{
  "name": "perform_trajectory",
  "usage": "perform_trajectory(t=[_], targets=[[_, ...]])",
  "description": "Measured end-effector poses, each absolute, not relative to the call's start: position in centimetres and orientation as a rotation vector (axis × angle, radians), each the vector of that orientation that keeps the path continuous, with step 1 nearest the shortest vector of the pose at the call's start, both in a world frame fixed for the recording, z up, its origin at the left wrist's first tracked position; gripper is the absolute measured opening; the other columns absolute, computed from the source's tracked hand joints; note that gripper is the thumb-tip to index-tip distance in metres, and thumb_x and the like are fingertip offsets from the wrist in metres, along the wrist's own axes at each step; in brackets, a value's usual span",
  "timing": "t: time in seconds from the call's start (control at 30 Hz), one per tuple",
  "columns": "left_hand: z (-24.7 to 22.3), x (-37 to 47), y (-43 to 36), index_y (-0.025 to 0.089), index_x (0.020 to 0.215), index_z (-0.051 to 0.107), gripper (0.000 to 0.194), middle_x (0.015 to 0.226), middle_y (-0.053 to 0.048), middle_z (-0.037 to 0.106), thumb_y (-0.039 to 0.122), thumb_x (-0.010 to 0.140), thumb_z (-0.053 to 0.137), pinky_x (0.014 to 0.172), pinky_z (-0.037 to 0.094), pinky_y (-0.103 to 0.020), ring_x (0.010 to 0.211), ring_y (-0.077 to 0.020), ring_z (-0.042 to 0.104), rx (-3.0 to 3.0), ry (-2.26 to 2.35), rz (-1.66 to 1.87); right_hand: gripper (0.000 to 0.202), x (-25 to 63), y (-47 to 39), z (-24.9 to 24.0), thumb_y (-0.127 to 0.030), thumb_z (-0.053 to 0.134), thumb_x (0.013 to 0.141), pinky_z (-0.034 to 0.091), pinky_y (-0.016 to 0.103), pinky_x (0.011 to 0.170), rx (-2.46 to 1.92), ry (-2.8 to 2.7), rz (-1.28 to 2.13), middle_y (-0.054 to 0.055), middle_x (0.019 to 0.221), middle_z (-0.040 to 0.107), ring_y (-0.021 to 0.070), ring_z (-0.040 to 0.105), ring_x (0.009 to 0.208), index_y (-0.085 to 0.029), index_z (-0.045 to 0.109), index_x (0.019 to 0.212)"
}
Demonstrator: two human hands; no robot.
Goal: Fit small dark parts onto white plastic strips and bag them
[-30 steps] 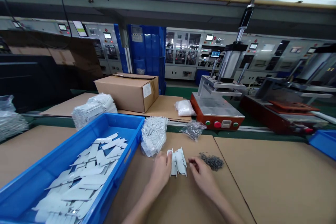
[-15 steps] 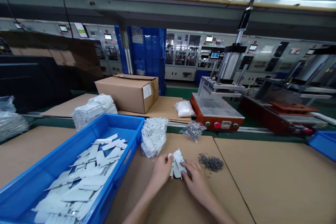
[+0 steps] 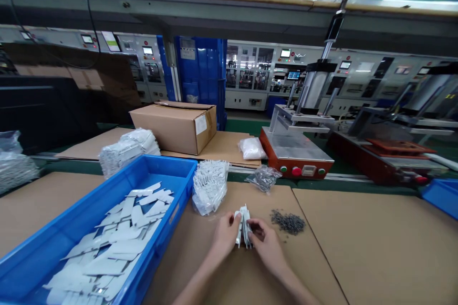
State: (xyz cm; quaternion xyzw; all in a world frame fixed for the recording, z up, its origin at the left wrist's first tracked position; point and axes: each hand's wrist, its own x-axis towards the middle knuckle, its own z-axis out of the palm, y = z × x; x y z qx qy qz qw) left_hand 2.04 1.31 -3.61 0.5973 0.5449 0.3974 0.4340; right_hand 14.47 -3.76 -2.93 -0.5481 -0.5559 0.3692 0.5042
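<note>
From here, the white pieces (image 3: 244,229), splayed a moment ago, look bunched narrow now, pinched by the left hand (image 3: 225,235) at nine o'clock, right hand (image 3: 266,243) at three.

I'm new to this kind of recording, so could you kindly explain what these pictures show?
There is no robot here: a camera worn on a person's head looks forward and down at the work. The two bare hands are that person's own. The left hand and right hand hold some thin white pieces between them, above brown cardboard. To the right lies a pile of small dark bits. To the left, a long blue tray holds many loose white parts, with a plastic bag of white parts beside it. Farther back stands a press-like machine with a reddish base.
</note>
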Motion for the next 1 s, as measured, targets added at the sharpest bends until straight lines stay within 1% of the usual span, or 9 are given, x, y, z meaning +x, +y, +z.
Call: perform_trajectory(t=[0.13, 0.2, 0.33, 0.47, 0.6, 0.7, 0.83, 0.9, 1.0], targets=[[-3.3, 2.0, 1.1, 0.016, 0.058, 0.043, 0.032, 0.052, 0.004, 0.045, 0.045, 0.073, 0.040, 0.047, 0.030, -0.021, 0.051, -0.0114, 0.044, 1.484, 1.337, 0.986, 0.024, 14.4, -3.9, -2.9, -0.021, 0.052, 0.071, 0.043, 0.037, 0.083, -1.318, -1.362, 0.875, 0.008, 0.094, 0.063, 0.0227, 0.057, 0.090, -0.018, 0.061, 0.092], [-3.1, 2.0, 1.1, 0.017, 0.058, 0.041, 0.031, 0.051, 0.004, 0.043, 0.045, 0.072, 0.042, 0.047, 0.029, -0.021, 0.050, -0.0108, 0.042, 1.475, 1.343, 0.989, 0.022, 14.3, -4.0, -2.9, -0.021, 0.053, 0.070, 0.043, 0.036, 0.083, -1.310, -1.363, 0.875, 0.007, 0.094, 0.063, 0.0224, 0.057, 0.090, -0.018, 0.062, 0.090], [-3.1, 2.2, 1.1, 0.018, 0.055, 0.038, 0.030, 0.048, 0.006, 0.038, 0.043, 0.070, 0.046, 0.046, 0.027, -0.020, 0.047, -0.0092, 0.038, 1.439, 1.346, 1.026, 0.019, 14.0, -4.0, -2.9, -0.023, 0.057, 0.068, 0.048, 0.036, 0.075, -1.270, -1.274, 0.962, 0.008, 0.087, 0.065, 0.0223, 0.060, 0.081, -0.017, 0.061, 0.086], [-3.1, 2.6, 0.8, 0.018, 0.056, 0.036, 0.031, 0.047, 0.007, 0.037, 0.043, 0.067, 0.050, 0.045, 0.029, -0.019, 0.046, -0.0081, 0.039, 1.348, 1.303, 1.069, 0.020, 13.8, -3.9, -2.9, -0.026, 0.061, 0.066, 0.050, 0.033, 0.071, -1.217, -1.229, 0.974, 0.007, 0.082, 0.063, 0.0206, 0.061, 0.076, -0.016, 0.059, 0.083], [-2.3, 3.1, 0.2, 0.019, 0.065, 0.036, 0.035, 0.049, 0.006, 0.047, 0.045, 0.061, 0.059, 0.043, 0.033, -0.018, 0.044, -0.0084, 0.046, 1.051, 1.142, 1.108, 0.030, 13.8, -3.8, -2.7, -0.026, 0.067, 0.060, 0.051, 0.030, 0.067, -1.218, -1.129, 0.917, 0.007, 0.085, 0.061, 0.0204, 0.059, 0.078, -0.017, 0.057, 0.087], [-1.4, 3.2, -0.1, 0.018, 0.076, 0.041, 0.041, 0.056, 0.002, 0.058, 0.044, 0.057, 0.065, 0.044, 0.039, -0.020, 0.048, -0.0124, 0.055, 0.886, 1.070, 1.100, 0.041, 13.9, -3.7, -2.4, -0.028, 0.067, 0.060, 0.051, 0.030, 0.065, -1.170, -1.015, 0.997, 0.009, 0.092, 0.060, 0.0213, 0.059, 0.081, -0.017, 0.053, 0.097], [-1.0, 3.4, -0.2, 0.014, 0.088, 0.045, 0.045, 0.069, -0.005, 0.064, 0.040, 0.057, 0.066, 0.052, 0.046, -0.025, 0.061, -0.0182, 0.061, 0.850, 1.020, 1.064, 0.035, 14.2, -3.7, -2.0, -0.033, 0.059, 0.070, 0.048, 0.033, 0.074, -1.093, -0.924, 1.130, 0.009, 0.097, 0.061, 0.0216, 0.058, 0.086, -0.016, 0.054, 0.099], [-1.1, 3.4, -0.2, 0.013, 0.090, 0.048, 0.045, 0.075, -0.008, 0.065, 0.039, 0.058, 0.066, 0.057, 0.047, -0.027, 0.067, -0.0200, 0.062, 0.883, 0.998, 1.054, 0.033, 14.3, -3.7, -1.9, -0.034, 0.060, 0.070, 0.047, 0.033, 0.077, -1.069, -0.876, 1.184, 0.009, 0.098, 0.062, 0.0222, 0.057, 0.089, -0.016, 0.056, 0.097], [-1.5, 3.3, 0.0, 0.011, 0.091, 0.052, 0.041, 0.081, -0.009, 0.065, 0.040, 0.063, 0.061, 0.061, 0.047, -0.028, 0.073, -0.0209, 0.061, 0.965, 0.965, 1.069, 0.035, 14.5, -3.7, -1.8, -0.031, 0.064, 0.065, 0.048, 0.031, 0.074, -1.041, -0.776, 1.269, 0.009, 0.097, 0.063, 0.0226, 0.058, 0.089, -0.016, 0.057, 0.096]])
